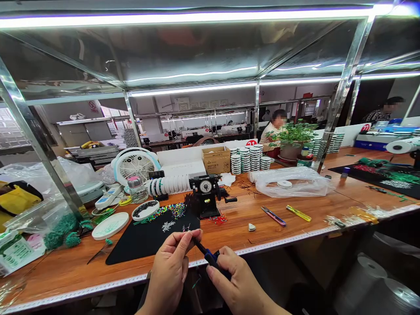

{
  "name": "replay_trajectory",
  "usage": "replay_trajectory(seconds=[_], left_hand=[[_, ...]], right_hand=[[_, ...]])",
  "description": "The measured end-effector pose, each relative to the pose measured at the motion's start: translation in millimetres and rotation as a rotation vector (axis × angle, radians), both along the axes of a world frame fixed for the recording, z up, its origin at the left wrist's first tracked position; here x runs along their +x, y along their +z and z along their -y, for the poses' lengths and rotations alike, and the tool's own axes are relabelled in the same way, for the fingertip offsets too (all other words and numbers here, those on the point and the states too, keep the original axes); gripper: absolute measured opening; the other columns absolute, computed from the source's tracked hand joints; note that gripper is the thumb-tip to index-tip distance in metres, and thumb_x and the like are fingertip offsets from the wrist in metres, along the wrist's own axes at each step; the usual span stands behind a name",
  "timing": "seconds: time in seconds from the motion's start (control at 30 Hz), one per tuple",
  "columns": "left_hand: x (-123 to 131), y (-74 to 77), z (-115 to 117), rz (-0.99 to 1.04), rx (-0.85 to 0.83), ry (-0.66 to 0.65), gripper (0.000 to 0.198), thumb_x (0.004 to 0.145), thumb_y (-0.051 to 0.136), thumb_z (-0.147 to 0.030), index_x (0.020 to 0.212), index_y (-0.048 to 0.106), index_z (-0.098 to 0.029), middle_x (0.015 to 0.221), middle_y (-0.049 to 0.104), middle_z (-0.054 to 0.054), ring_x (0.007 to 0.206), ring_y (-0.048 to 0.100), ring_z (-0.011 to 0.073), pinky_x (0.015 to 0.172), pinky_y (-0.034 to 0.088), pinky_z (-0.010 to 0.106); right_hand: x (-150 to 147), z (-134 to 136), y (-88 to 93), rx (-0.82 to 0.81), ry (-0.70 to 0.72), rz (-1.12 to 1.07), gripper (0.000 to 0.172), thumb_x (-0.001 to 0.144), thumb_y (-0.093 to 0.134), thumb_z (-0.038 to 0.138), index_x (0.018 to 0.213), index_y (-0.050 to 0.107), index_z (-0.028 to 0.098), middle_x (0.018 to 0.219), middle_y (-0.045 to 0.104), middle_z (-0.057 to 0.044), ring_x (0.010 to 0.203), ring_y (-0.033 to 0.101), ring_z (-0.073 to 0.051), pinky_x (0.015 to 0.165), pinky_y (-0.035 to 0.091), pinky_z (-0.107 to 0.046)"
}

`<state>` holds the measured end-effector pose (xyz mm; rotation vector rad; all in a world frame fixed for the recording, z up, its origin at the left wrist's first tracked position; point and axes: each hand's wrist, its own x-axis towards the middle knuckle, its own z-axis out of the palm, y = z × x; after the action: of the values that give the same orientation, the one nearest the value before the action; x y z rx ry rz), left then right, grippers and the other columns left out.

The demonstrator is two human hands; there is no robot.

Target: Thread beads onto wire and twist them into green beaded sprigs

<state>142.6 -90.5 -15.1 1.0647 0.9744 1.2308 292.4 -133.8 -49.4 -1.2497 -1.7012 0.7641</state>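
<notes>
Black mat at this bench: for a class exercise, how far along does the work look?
Done-looking: green tufts lie finished at the bench's left end. In hand: the right hand grips blue-handled pliers against thin wires pinched by the left hand. Left: loose coloured beads remain on the black mat.

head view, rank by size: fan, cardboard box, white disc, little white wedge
1. Fan
2. Cardboard box and white disc: they look similar, and the disc sits nearer the camera, so I can't rank them
3. White wedge
</notes>
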Motion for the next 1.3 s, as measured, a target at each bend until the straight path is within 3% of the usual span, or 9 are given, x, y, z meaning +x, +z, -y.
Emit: replay_trajectory(seconds=[0.17,0.37,0.47,0.57,0.67,1.0,1.3], left_hand=[[1,-1.7,-1,0.034,-0.018,0.020,0.022,0.074,0.066,-0.035,0.086,0.060,-0.017,0.096,0.069,0.010,0.047,0.055,0.0075,0.031,0.019,0.016],[-5,-5.6,-6,-0.037,0.019,-0.025,0.020,0.079,0.061,-0.037,0.084,0.060,-0.018,0.099,0.067,0.007,0.044,0.047,0.0041,0.033,0.022,0.016],[-14,-6.7,-8,-0.211,0.105,-0.061,0.020,0.080,0.061,-0.037,0.081,0.059,-0.017,0.074,0.063,0.001,0.040,0.036,0.0026,0.037,0.024,0.016],[-21,-8.1,-7,-0.228,0.098,-0.126,0.023,0.080,0.061,-0.037,0.071,0.054,-0.017,0.053,0.044,-0.006,0.043,0.033,0.0046,0.041,0.023,0.016],[-22,-10.3,-4,-0.178,0.075,-0.106,0.024,0.079,0.061,-0.038,0.071,0.052,-0.017,0.053,0.037,-0.008,0.045,0.027,0.0054,0.042,0.020,0.016],[-22,-18.9,4,-0.192,0.106,-0.038,0.023,0.080,0.059,-0.040,0.074,0.053,-0.018,0.056,0.037,-0.006,0.049,0.028,0.0078,0.045,0.023,0.018],[-31,-9.0,5,-0.410,0.113,-0.194,0.028,0.078,0.059,-0.043,0.068,0.052,-0.018,0.058,0.040,-0.004,0.048,0.029,0.0088,0.042,0.020,0.020]], right_hand=[[-3,-2,-5.9,0.055,-0.013,0.053,0.028,0.084,0.046,0.028,0.059,0.038,0.017,0.074,0.046,-0.002,0.070,0.046,-0.014,0.063,0.036,-0.025],[3,-2,-4.8,0.089,0.026,0.136,0.027,0.086,0.045,0.025,0.061,0.039,0.017,0.072,0.048,-0.001,0.068,0.046,-0.013,0.061,0.035,-0.024],[14,1,1.7,0.102,0.079,0.203,0.025,0.086,0.045,0.025,0.063,0.043,0.017,0.073,0.050,-0.001,0.070,0.047,-0.013,0.062,0.035,-0.024],[23,4,6.6,0.110,0.145,0.255,0.022,0.086,0.046,0.025,0.065,0.046,0.017,0.076,0.052,-0.002,0.072,0.048,-0.013,0.064,0.036,-0.024],[27,5,5.9,0.114,0.151,0.289,0.024,0.086,0.047,0.027,0.063,0.044,0.017,0.077,0.052,-0.003,0.072,0.049,-0.014,0.064,0.037,-0.025],[24,9,-2.5,0.117,0.144,0.325,0.027,0.085,0.047,0.028,0.061,0.039,0.018,0.074,0.050,-0.004,0.069,0.048,-0.015,0.060,0.037,-0.026],[25,9,-13.3,0.211,0.085,0.418,0.019,0.085,0.045,0.024,0.068,0.050,0.017,0.080,0.051,-0.007,0.073,0.048,-0.017,0.065,0.040,-0.029]])
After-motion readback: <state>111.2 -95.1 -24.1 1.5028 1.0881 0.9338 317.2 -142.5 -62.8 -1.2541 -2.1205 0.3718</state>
